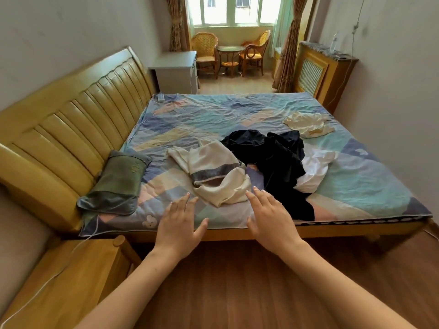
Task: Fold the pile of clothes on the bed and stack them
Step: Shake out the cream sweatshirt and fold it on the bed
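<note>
At the bottom of the frame our two forearms reach up from the lower corners over the wooden floor. Our left hand and right hand hover at the near edge of the bed, palms down, fingers spread and straight, holding nothing.

Just above and between them, at centre frame, lies the cream garment with a grey band, crumpled, its long axis running from upper left down toward our right hand. Our right fingertips sit just beside its lower hem; the left hand is a little further off, to its lower left. We judge the right hand the nearer for a first pinch.

To its right the black garment sprawls partly over a white garment; a pale cream garment lies apart, further up right. None looks folded yet.

Left of centre, a green pillow rests against the headboard. Open patterned sheet above the pile gives room for spreading and stacking.
</note>
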